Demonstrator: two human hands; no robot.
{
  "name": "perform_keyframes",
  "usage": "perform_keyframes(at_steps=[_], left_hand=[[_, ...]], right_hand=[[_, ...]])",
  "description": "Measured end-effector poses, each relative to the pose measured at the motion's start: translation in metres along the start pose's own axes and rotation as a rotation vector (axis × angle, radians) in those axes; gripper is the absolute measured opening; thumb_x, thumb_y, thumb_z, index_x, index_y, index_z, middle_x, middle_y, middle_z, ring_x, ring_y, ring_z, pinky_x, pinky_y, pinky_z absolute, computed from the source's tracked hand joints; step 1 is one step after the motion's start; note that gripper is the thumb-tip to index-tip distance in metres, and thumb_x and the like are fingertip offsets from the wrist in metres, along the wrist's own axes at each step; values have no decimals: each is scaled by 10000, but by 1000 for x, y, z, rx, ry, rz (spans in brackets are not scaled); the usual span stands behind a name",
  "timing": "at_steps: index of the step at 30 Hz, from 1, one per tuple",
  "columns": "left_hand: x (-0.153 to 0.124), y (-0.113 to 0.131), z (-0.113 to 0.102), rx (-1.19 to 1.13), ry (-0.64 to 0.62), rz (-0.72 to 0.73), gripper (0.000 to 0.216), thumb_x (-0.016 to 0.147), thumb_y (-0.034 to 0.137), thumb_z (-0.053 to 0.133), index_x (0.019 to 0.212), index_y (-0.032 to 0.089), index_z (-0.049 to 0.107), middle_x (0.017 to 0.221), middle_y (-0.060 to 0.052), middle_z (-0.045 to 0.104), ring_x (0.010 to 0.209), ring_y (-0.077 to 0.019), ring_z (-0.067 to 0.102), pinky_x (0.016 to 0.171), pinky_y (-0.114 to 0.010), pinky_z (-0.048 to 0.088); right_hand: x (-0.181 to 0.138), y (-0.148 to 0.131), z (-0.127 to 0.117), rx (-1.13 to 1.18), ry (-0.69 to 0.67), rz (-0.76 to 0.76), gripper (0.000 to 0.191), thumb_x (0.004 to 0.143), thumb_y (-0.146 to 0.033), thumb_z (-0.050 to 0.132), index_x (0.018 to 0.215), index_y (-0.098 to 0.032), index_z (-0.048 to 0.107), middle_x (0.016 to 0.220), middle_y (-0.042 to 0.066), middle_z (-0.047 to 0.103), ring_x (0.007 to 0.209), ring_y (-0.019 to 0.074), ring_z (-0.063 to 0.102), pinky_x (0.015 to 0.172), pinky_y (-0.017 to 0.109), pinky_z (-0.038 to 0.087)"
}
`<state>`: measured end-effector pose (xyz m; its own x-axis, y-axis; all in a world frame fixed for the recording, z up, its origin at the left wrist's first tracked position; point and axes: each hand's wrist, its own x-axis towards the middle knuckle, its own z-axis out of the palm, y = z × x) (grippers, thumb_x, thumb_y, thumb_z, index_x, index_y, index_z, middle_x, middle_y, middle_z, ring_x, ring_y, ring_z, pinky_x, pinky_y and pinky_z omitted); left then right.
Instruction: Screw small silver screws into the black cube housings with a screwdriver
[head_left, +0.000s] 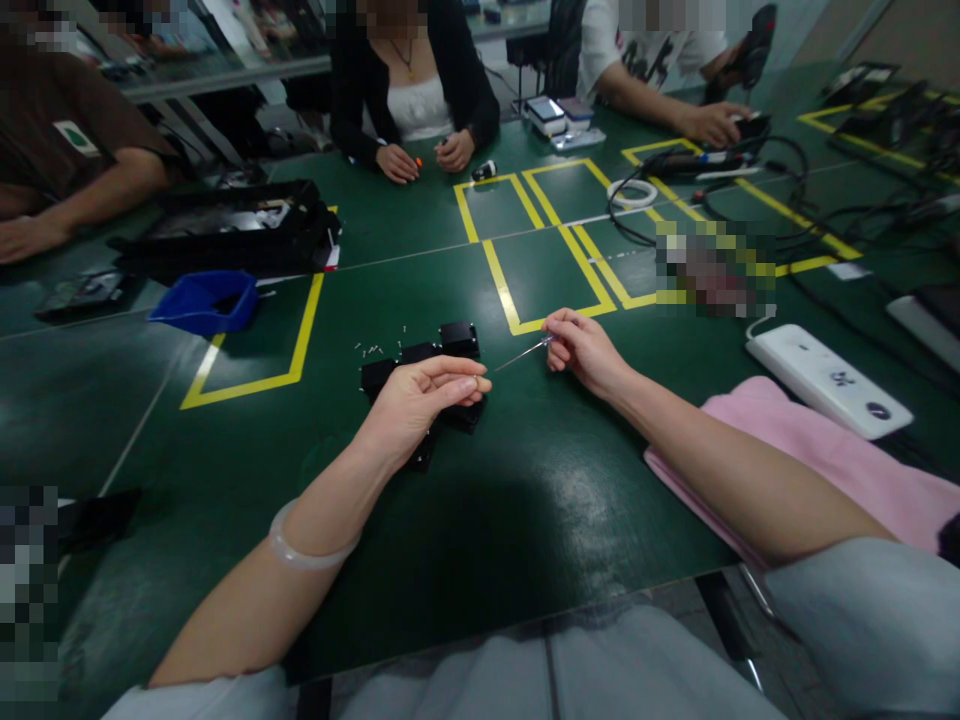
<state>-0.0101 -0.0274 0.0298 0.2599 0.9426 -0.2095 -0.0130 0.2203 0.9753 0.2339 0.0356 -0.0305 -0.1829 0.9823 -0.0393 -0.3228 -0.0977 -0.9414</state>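
Resting at far left on the green table (525, 500) is 1 blue tray (196, 318). Small screws (373, 348) lie scattered beside the black blocks (459, 338). The left hand (416, 405) hovers over these blocks, thumb and forefinger pinched together, contents indiscernible. The right hand (585, 352) grips a thin metal tool (521, 354), its tip pointing left.

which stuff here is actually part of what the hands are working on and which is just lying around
In use:
- thin tool, held in the right hand
- left hand, fingers pinched shut; what they pinch is too small to tell
- black blocks by the left hand
- small metal bits beside the blocks

Lying about:
- blue tray
- black case
- power strip
- pink cloth
- cables
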Motion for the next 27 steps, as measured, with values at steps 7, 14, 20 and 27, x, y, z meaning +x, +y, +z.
perform_keyframes(at_steps=[7,14,20,27], left_hand=[[0,1,2,-40,-19,-20,234,735,273,845,921,165,754,873,-42,779,801,-130,718,803,-237,581],[0,1,1,39,22,26,216,698,276,858,862,182,753,857,-12,738,757,-104,663,764,-216,551],[0,2,2,55,14,29,229,690,278,859,861,179,744,863,-24,736,783,-125,669,795,-248,551],[-1,2,3,1,-4,9,242,690,245,866,877,170,734,878,-30,758,829,-133,708,844,-247,566]], right_hand=[[0,0,0,1,3,4,132,859,-274,638,802,-217,533,398,-120,405,350,81,419,431,224,367],[0,0,0,-5,0,1,143,859,-291,648,806,-219,536,405,-119,409,357,81,425,439,224,370],[0,0,0,-10,-7,3,161,865,-305,659,804,-222,535,408,-116,408,361,85,425,441,229,369],[0,0,0,-11,2,3,142,872,-286,642,804,-221,537,406,-116,405,361,84,419,440,225,373]])
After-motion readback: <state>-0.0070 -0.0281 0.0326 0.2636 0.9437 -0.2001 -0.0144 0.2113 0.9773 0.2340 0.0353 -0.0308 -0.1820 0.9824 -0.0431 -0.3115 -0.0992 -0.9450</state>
